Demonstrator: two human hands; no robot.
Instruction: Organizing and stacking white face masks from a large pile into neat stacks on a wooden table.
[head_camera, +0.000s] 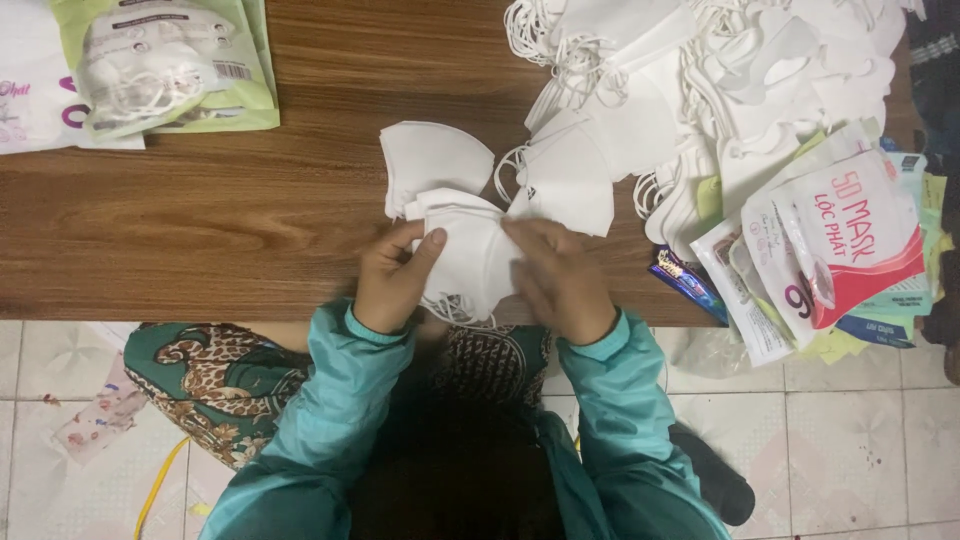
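Wooden table (200, 210) | white mask (470, 255) long axis near-far | left hand (392, 275), right hand (560, 280) clasp it

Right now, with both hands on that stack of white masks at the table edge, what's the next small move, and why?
Probably square up the stack of white masks: the left hand and right hand pinch it from either side, yet its edges look uneven and ear loops hang loose underneath. Empty pouches lie to the right.

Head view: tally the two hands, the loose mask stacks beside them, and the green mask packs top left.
Hands, left and right, holding a white mask bundle: 2
Loose mask stacks: 2
Green mask packs, overlapping, count uncertain: 2
Total: 6
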